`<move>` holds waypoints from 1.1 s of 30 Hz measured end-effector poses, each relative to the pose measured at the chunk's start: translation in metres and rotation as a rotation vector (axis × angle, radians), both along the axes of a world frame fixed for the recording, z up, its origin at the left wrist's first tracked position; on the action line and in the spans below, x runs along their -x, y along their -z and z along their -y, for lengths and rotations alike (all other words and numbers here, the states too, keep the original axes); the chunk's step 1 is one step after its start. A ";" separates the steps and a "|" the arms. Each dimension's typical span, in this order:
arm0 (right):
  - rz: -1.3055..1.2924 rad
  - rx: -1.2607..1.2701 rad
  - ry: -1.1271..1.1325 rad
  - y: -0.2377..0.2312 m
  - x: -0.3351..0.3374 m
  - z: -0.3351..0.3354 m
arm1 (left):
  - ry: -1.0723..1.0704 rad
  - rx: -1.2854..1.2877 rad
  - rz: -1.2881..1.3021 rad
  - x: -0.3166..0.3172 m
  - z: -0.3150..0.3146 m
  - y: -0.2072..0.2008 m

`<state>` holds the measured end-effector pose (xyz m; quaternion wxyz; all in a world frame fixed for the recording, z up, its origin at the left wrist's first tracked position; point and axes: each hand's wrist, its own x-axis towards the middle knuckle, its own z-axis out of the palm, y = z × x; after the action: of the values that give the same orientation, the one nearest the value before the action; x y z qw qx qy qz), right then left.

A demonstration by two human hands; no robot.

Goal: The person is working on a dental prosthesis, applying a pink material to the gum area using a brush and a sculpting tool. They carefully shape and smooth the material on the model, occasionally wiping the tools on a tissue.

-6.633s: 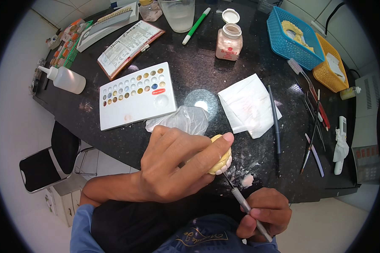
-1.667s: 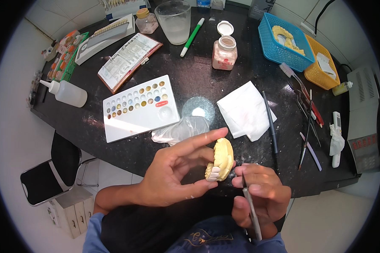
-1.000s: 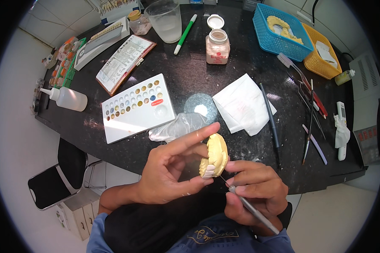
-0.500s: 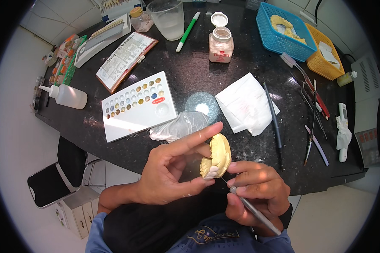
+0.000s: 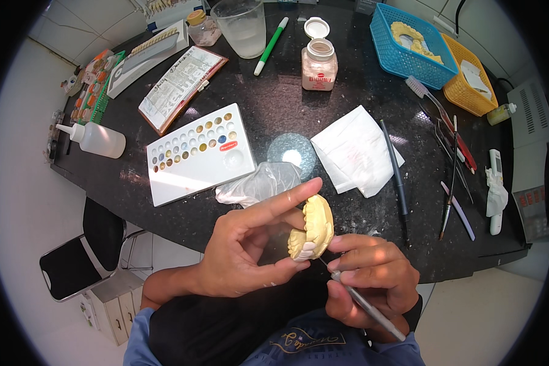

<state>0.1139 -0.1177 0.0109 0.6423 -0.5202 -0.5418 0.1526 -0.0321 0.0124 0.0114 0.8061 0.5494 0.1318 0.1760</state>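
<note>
A yellow plaster dental cast (image 5: 317,222) with teeth around its arch is held up in front of me, above the table's near edge. Pale pinkish-white teeth sit at its lower end. My left hand (image 5: 247,247) grips the cast between the outstretched index finger on top and the thumb below. In my right hand (image 5: 375,274) is a thin metal carving tool (image 5: 369,307), held like a pen. Its fine tip reaches the cast's lower right edge; whether it touches is hard to tell. A fingertip of the right hand rests against the cast.
On the dark table lie a white palette (image 5: 198,155), a clear plastic bag (image 5: 259,183), a round glass disc (image 5: 291,155) and a white tissue (image 5: 357,152). Behind stands an open powder jar (image 5: 319,67). Brushes and tweezers (image 5: 454,158) lie right, below a blue basket (image 5: 409,64).
Almost nothing differs. The cast has tilted very slightly in my left hand, while the carving tool stays at its lower edge.
</note>
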 end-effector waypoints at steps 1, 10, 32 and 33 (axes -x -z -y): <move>0.004 0.002 -0.002 0.000 0.000 0.000 | 0.004 -0.011 0.006 0.000 -0.001 0.001; -0.005 0.007 0.007 0.000 0.001 0.000 | -0.042 -0.047 0.018 0.000 0.000 0.008; -0.092 0.280 0.047 -0.014 -0.011 -0.009 | -0.025 0.090 0.052 0.001 0.002 -0.010; -0.115 0.274 0.055 -0.013 -0.011 -0.009 | -0.055 0.094 0.068 0.000 0.001 -0.010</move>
<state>0.1245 -0.1090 0.0238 0.5994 -0.6079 -0.4635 0.2371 -0.0325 0.0110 0.0209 0.8297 0.5010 0.1277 0.2103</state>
